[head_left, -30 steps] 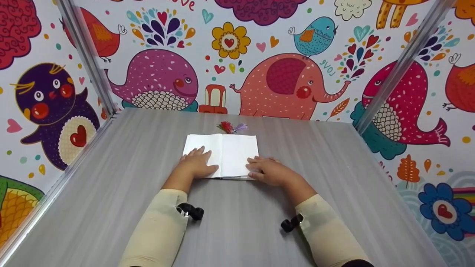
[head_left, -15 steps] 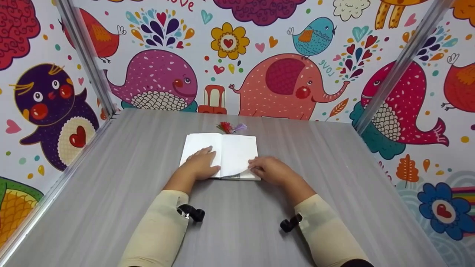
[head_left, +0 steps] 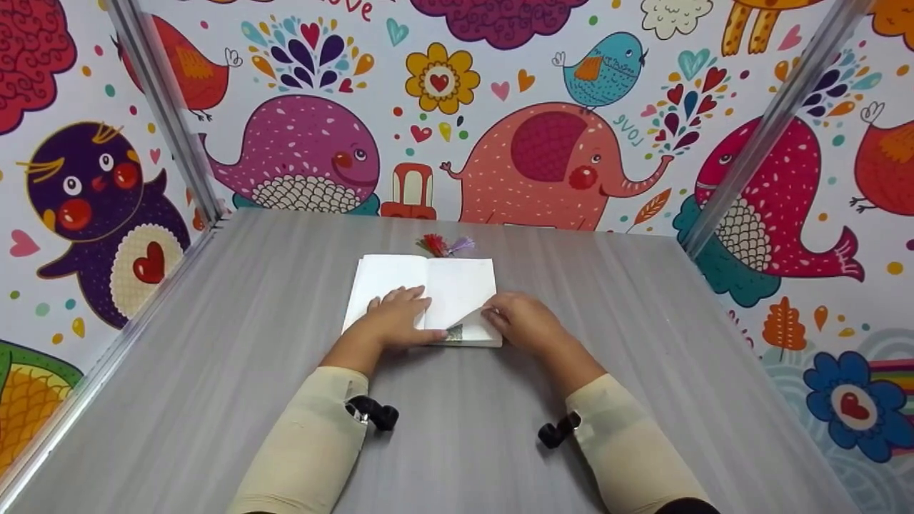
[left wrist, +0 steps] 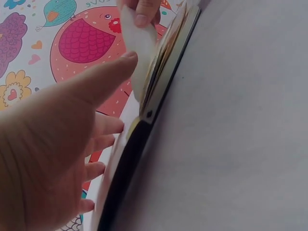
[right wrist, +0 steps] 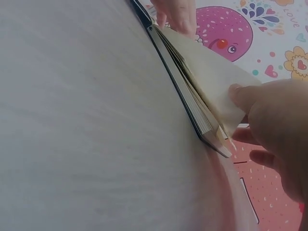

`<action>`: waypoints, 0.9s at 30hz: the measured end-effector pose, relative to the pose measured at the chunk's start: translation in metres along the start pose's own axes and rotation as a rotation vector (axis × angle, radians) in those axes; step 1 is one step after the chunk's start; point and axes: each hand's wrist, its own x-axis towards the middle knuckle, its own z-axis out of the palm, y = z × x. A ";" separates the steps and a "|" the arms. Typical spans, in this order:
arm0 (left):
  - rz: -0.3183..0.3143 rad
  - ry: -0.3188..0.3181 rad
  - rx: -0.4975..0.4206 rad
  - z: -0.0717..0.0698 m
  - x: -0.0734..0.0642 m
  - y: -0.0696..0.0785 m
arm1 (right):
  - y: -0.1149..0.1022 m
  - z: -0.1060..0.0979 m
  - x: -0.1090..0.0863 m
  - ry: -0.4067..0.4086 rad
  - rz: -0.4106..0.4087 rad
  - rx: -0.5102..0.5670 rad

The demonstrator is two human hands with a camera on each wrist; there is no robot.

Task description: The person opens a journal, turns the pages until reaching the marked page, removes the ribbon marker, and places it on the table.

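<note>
An open book [head_left: 457, 282] with white pages lies on the table. With fingers spread, my left hand [head_left: 395, 319] rests on its left page, the thumb reaching across the fold near the bottom edge. My right hand [head_left: 527, 321] pinches the lower right corner of a page [right wrist: 219, 79] between thumb and fingers, and that corner is lifted and bent. Under it a small dark printed patch [head_left: 455, 333] shows on the page below. In the right wrist view, the dark cover [right wrist: 168, 67] and the stacked page edges are visible.
Just beyond the book's top edge lie a red tassel [head_left: 434, 245] and a lilac tassel [head_left: 463, 246]. The grey table [head_left: 607, 285] runs back to a wall [head_left: 443, 193] with cartoon animals. Metal posts [head_left: 171, 107] stand at the back corners.
My right hand has gone from lying at the page's edge to pinching its corner and raising it. The left hand has slid right, toward the fold.
</note>
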 end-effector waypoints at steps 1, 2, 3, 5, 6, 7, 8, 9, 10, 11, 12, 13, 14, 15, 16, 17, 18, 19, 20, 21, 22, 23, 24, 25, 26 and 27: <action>0.000 0.001 0.003 0.000 0.000 0.000 | -0.001 0.000 0.000 0.010 0.006 0.000; 0.001 0.003 0.003 0.000 0.000 0.001 | -0.001 0.000 0.000 0.020 0.009 0.001; -0.001 0.004 0.002 0.000 -0.001 0.002 | -0.002 0.000 0.000 0.027 0.015 0.003; -0.004 0.006 0.000 0.000 -0.002 0.004 | -0.002 0.000 0.000 0.043 0.023 0.005; -0.005 0.007 -0.001 0.000 -0.002 0.004 | -0.003 0.000 0.000 0.051 0.027 0.006; -0.006 0.010 0.000 0.000 -0.002 0.004 | -0.003 0.000 0.000 0.057 0.031 0.008; -0.007 0.013 0.000 0.000 -0.002 0.005 | -0.003 0.000 0.000 0.066 0.031 0.008; -0.008 0.016 0.001 0.001 -0.002 0.005 | -0.004 0.001 0.000 0.075 0.030 0.008; -0.009 0.021 0.000 0.001 -0.001 0.005 | -0.004 0.001 0.001 0.082 0.032 0.007; -0.010 0.027 0.000 0.002 -0.001 0.005 | -0.005 0.001 0.001 0.088 0.036 0.005; -0.012 0.031 0.004 0.002 0.000 0.005 | -0.005 0.000 0.001 0.091 0.039 0.002; -0.014 0.034 0.007 0.003 0.000 0.005 | -0.006 0.000 0.001 0.097 0.040 -0.004; -0.017 0.036 0.011 0.003 0.000 0.005 | -0.007 0.000 0.002 0.106 0.038 -0.008; -0.017 0.040 0.016 0.003 0.001 0.005 | -0.008 0.000 0.002 0.115 0.036 -0.012; -0.017 0.044 0.021 0.004 0.001 0.004 | -0.008 -0.001 0.002 0.126 0.033 -0.015; -0.018 0.046 0.028 0.004 0.001 0.005 | -0.009 -0.001 0.002 0.138 0.024 -0.019; -0.018 0.048 0.035 0.005 0.002 0.005 | -0.009 -0.001 0.003 0.150 0.016 -0.021; -0.018 0.049 0.039 0.005 0.002 0.005 | -0.010 -0.001 0.003 0.165 0.005 -0.022; -0.016 0.053 0.043 0.005 0.002 0.005 | -0.010 -0.002 0.003 0.176 -0.005 -0.022; -0.014 0.057 0.047 0.006 0.002 0.005 | -0.011 -0.002 0.003 0.185 -0.012 -0.021; -0.015 0.060 0.048 0.006 0.003 0.005 | -0.011 -0.002 0.003 0.193 -0.019 -0.017; -0.015 0.066 0.049 0.006 0.003 0.006 | -0.012 -0.002 0.003 0.199 -0.020 -0.013; -0.016 0.076 0.045 0.006 0.003 0.006 | -0.012 -0.002 0.003 0.202 -0.017 -0.009; -0.016 0.087 0.041 0.006 0.003 0.007 | -0.012 -0.002 0.003 0.205 -0.012 -0.004; -0.016 0.101 0.035 0.005 0.003 0.007 | -0.012 -0.003 0.003 0.206 -0.008 0.001; -0.017 0.117 0.027 0.005 0.004 0.007 | -0.012 -0.003 0.003 0.205 -0.004 0.008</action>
